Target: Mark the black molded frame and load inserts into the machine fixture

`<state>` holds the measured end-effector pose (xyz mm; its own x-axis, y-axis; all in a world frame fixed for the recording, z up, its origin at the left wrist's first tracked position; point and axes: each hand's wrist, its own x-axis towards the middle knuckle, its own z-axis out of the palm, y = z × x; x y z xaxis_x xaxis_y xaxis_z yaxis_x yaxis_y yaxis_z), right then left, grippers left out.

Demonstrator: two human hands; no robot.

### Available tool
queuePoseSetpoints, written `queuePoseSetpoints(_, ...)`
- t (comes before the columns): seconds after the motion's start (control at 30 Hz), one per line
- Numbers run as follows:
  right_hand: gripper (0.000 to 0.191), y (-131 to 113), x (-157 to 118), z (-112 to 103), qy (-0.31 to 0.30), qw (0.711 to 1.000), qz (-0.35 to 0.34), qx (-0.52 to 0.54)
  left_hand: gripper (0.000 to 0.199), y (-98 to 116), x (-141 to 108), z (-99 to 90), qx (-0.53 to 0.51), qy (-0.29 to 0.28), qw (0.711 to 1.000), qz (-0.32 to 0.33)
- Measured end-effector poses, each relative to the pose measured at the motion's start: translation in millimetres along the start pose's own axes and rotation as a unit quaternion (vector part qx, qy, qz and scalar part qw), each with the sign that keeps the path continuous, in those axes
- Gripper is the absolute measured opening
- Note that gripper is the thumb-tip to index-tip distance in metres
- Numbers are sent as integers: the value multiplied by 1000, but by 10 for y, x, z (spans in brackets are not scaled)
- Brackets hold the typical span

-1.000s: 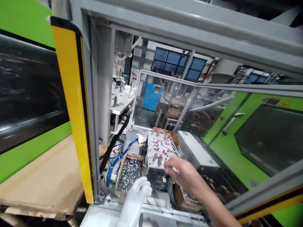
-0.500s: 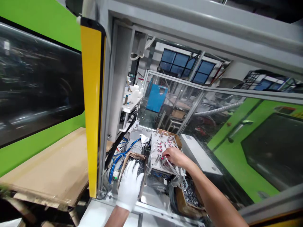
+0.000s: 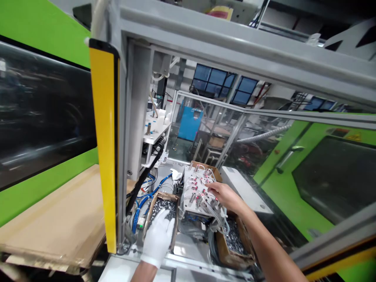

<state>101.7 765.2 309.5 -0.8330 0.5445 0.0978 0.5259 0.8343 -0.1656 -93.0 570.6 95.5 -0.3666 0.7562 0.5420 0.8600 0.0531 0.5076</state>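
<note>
My left hand (image 3: 159, 237), in a white glove, rests palm down in a cardboard box of small shiny metal parts (image 3: 161, 206) at the cell's near left. My bare right hand (image 3: 225, 196) reaches over a white fixture plate (image 3: 196, 189) studded with red-tipped pins and clear tubes, its fingertips touching the pins at the plate's right side. Whether those fingers pinch a part is hidden. A second cardboard box of metal parts (image 3: 233, 240) lies under my right forearm.
A yellow-faced post (image 3: 103, 149) and grey frame bound the opening on the left. Blue hoses and black cables (image 3: 145, 188) run beside the left box. A cardboard sheet (image 3: 53, 223) lies at left. Green machine panels (image 3: 317, 176) stand behind clear guards.
My right hand has moved from the plate's near edge up onto its right-side pins. My gloved left hand went down into the left box of parts and stays there.
</note>
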Motion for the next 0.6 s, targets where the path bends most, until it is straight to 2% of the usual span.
queuePoseSetpoints(0.13, 33, 119, -381, -104, 79, 995, 58, 26, 34, 10, 7, 23, -57, 6, 998, -40)
queuePoseSetpoints(0.2, 30, 191, -627, -75, 83, 989, 125, 7, 36, 16, 25, -26, -73, -7, 996, -44)
queuePoseSetpoints(0.23, 30, 230, -756, -25, 61, 985, 163, -8, 38, 16, 36, -64, -83, -10, 996, -45)
queuePoseSetpoints(0.3, 28, 309, -997, 151, -22, 975, 218, -30, 39, 15, 57, -153, -113, -6, 993, -43)
queuePoseSetpoints(0.37, 20, 385, -1176, 408, -98, 967, 233, -25, 40, 31, 65, -244, -139, 17, 989, -49)
queuePoseSetpoints(0.4, 21, 421, -1232, 549, -117, 966, 230, -15, 39, 57, 59, -286, -148, 32, 987, -58)
queuePoseSetpoints(0.5, 44, 513, -1274, 929, -114, 967, 227, 10, 39, 232, 1, -390, -187, 69, 974, -111)
queuePoseSetpoints(0.6, 51, 587, -1203, 1157, -94, 970, 225, 21, 33, 517, -98, -446, -279, 38, 940, -193)
